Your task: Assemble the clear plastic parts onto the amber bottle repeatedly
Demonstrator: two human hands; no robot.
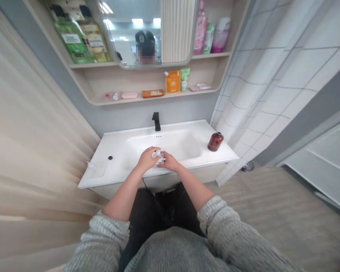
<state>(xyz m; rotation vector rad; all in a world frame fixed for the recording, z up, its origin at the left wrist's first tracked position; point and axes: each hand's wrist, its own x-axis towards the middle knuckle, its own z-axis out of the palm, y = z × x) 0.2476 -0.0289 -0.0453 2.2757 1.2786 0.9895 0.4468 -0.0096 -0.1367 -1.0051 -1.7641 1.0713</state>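
Over the front of the white sink basin, my two hands meet around a small clear bottle with a white top. My left hand has its fingers closed at the white top, on the left side. From the right, my right hand grips the clear body. Part of the bottle is hidden behind the fingers. A brown bottle with a bare dark neck stands upright on the counter to the right. On the counter's left side lies a small round black piece.
Behind the basin rises a black faucet. A faint transparent item lies at the counter's left end. Above, the shelf carries an orange pouch, a green tube and small items. A mirror hangs between bottle-filled compartments.
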